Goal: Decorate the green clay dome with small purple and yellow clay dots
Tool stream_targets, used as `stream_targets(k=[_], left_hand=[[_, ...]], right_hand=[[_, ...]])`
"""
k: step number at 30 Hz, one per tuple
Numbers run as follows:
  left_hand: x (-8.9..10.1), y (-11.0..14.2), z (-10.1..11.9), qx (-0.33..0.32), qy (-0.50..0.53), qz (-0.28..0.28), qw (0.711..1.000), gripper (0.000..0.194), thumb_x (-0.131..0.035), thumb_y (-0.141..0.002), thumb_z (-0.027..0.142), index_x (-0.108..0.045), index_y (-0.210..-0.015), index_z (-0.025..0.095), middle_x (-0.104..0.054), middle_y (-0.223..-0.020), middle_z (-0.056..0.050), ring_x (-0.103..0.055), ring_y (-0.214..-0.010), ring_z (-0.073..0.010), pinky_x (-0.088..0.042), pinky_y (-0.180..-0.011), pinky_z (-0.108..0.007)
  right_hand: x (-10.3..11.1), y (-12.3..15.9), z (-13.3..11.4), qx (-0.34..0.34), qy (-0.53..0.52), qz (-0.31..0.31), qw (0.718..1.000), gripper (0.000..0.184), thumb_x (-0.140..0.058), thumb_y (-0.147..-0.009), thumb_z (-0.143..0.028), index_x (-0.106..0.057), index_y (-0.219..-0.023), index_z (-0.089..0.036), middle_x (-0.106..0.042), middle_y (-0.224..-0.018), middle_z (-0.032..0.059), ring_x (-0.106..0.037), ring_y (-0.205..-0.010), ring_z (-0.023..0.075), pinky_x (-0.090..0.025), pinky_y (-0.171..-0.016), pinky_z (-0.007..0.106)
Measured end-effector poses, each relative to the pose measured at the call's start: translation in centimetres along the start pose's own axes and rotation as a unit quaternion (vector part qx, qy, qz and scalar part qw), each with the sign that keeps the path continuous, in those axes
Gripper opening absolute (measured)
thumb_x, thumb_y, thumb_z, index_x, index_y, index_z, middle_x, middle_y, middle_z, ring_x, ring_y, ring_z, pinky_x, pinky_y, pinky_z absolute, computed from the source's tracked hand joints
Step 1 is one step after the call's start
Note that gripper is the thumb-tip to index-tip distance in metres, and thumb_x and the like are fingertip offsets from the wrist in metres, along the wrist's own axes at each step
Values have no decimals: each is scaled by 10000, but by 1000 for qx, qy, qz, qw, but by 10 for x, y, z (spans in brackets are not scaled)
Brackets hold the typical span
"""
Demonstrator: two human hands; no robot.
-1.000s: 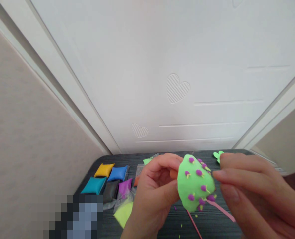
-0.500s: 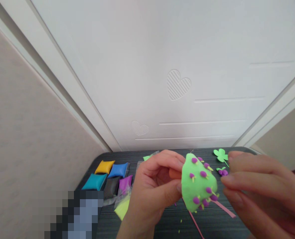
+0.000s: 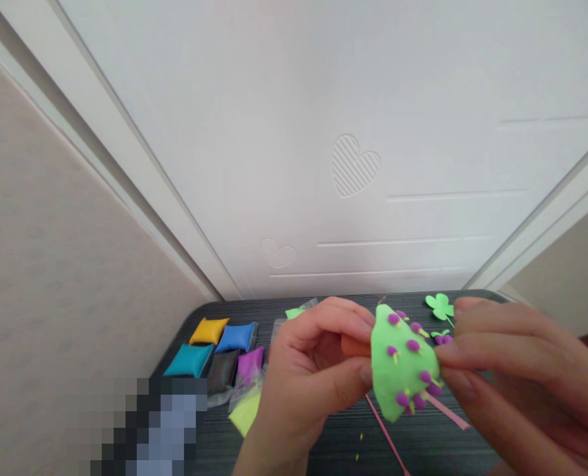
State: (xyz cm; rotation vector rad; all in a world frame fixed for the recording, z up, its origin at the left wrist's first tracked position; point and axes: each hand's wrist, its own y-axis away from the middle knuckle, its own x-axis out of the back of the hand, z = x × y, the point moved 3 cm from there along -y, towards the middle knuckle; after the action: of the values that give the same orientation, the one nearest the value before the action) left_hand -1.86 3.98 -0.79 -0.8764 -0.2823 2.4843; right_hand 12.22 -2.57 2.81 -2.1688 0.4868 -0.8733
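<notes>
My left hand (image 3: 308, 377) is closed around the orange base (image 3: 356, 346) of a light green clay cone shaped like a tree (image 3: 398, 363). The cone lies on its side with its tip toward the right. Small purple balls with thin yellow strands dot its surface. At the tip, the thumb and forefinger of my right hand (image 3: 512, 377) are pinched together and touch the clay. Whatever lies between those fingertips is hidden.
On the dark table (image 3: 343, 449) at left are yellow (image 3: 209, 331), blue (image 3: 236, 338), teal (image 3: 189, 360), black (image 3: 222, 371) and purple (image 3: 250, 363) clay packs. A green clay clover (image 3: 440, 306) and purple berries (image 3: 443, 339) lie behind my right hand. Pink tools (image 3: 386, 433) lie below the cone. A white door (image 3: 274, 132) rises behind.
The green clay cone and my left fingers have shifted slightly right. My right fingertips, apart from the cone before, now touch its tip.
</notes>
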Motion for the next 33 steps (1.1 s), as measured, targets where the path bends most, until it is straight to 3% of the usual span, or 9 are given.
stream_targets(k=[5,15,19,22,28,31,33], left_hand=[[0,0,0,-2,-12,19,1000,179,-710,-628,110,-700,-750,241,-615,-794,-5,-622,-704,-136,-532,-612,-222],[5,-1,0,0,-18,27,999,163,-713,-631,132,-696,-751,241,-628,-800,-9,-632,-707,-151,-547,-608,-249],[4,-2,1,-18,-30,11,999,198,-696,-644,93,-698,-777,239,-631,-816,-5,-620,-737,-124,-533,-629,-199],[1,-2,1,-31,-27,9,999,207,-690,-646,70,-700,-776,230,-631,-803,2,-606,-743,-99,-514,-658,-167],[3,0,2,-52,-75,7,996,225,-688,-650,74,-695,-798,244,-634,-804,-12,-602,-755,-132,-508,-669,-222],[6,2,2,-52,-107,-9,993,265,-662,-677,61,-685,-841,267,-633,-853,-16,-600,-787,-143,-504,-687,-240],[7,3,2,-54,-128,-8,990,262,-649,-689,56,-687,-836,269,-629,-865,-19,-600,-790,-147,-501,-683,-242]], right_hand=[[-1,-2,0,21,-20,-27,999,65,-579,-785,-303,-623,-826,-278,-575,-773,-21,-575,-761,113,-484,-711,181],[2,0,4,18,-23,0,1000,68,-576,-790,-309,-622,-826,-274,-613,-803,-14,-586,-780,137,-481,-669,222],[0,-1,4,31,-22,-38,999,113,-585,-778,-238,-616,-881,-273,-626,-839,-19,-591,-794,127,-486,-683,208],[1,-3,6,33,-19,-25,999,93,-567,-800,-330,-621,-862,-286,-624,-814,-30,-594,-783,116,-489,-673,191],[0,-7,8,62,-13,-59,996,100,-585,-781,-263,-614,-876,-265,-603,-782,-10,-601,-762,133,-504,-665,199],[-3,-6,8,68,-6,-52,996,95,-565,-799,-306,-616,-876,-281,-619,-796,-16,-612,-748,130,-506,-632,185],[-3,-4,10,61,-11,-10,998,96,-572,-792,-322,-630,-856,-280,-629,-802,-11,-616,-741,139,-507,-627,196]])
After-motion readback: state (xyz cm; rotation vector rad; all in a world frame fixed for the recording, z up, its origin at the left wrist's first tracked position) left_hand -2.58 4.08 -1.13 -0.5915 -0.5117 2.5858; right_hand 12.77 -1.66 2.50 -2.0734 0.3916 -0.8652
